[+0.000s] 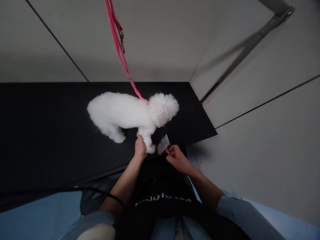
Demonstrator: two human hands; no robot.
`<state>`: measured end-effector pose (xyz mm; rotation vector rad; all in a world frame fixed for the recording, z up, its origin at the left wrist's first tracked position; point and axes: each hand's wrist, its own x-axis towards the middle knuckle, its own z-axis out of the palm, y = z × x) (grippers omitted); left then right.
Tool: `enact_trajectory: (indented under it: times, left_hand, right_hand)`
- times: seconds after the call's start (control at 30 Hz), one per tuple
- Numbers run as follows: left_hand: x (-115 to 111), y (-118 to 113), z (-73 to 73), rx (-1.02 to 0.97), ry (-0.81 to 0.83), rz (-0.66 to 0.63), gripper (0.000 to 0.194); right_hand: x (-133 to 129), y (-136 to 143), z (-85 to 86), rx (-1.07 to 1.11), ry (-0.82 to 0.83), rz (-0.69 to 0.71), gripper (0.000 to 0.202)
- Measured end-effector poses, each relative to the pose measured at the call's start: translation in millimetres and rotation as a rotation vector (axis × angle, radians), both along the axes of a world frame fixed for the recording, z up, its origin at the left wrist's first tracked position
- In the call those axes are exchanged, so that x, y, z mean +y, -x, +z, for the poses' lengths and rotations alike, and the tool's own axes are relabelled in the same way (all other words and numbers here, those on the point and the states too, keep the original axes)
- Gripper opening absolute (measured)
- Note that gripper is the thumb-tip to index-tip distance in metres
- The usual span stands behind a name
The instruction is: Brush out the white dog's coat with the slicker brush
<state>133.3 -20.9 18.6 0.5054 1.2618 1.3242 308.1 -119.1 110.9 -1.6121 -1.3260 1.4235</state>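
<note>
A fluffy white dog (120,108) stands on a black table (50,133), its head to the right and turned down. My left hand (140,146) is closed around the dog's front leg, near the table's front edge. Just to the right, my right hand (177,158) grips the brown handle of a slicker brush (163,144). The brush head points up and left, close to the dog's front paw, with a small gap between them. A pink leash (120,50) runs from the dog's neck up out of view.
Behind the table rises a grey panelled wall (162,40). A metal bracket arm (240,55) slants down to the table's back right side. A black cable (95,189) crosses my left forearm. The table's right edge lies a little beyond the dog's head.
</note>
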Motion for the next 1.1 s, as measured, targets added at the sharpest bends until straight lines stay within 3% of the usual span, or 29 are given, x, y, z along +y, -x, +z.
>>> enact_trajectory:
  times: [0.1,0.17,0.3,0.47,0.63,0.77,0.9,1.03,1.1]
  left_hand:
    - [-6,5,6.7,-0.065,0.041,0.055,0.057]
    - [-10,7,11.2,-0.111,0.048,0.054,0.053]
    - [-17,11,14.8,-0.252,0.069,0.037,0.043]
    - [-25,17,17.3,-0.399,-0.009,-0.089,0.04]
    - [-28,18,21.0,-0.437,-0.025,-0.056,0.035]
    - [-32,16,24.6,-0.427,-0.035,-0.023,0.035]
    - [-33,15,26.0,-0.443,-0.017,-0.041,0.034]
    - [-34,11,24.3,-0.43,-0.078,-0.03,0.035]
    - [-36,9,22.8,-0.423,-0.062,-0.053,0.035]
  right_hand:
    - [-14,-3,30.7,0.191,0.003,0.21,0.04]
    - [-16,5,41.4,0.179,-0.116,0.247,0.041]
    - [5,34,38.0,-0.037,-0.515,0.107,0.015]
    - [54,49,40.3,-0.145,-0.701,0.239,0.004]
    - [70,49,45.5,0.01,-0.585,0.201,0.007]
    - [70,54,41.1,0.068,-0.645,-0.094,0.009]
    - [67,57,34.2,0.096,-0.627,-0.02,0.012]
    - [62,57,27.5,0.088,-0.66,-0.195,0.013]
    - [59,57,25.1,0.105,-0.647,-0.131,0.015]
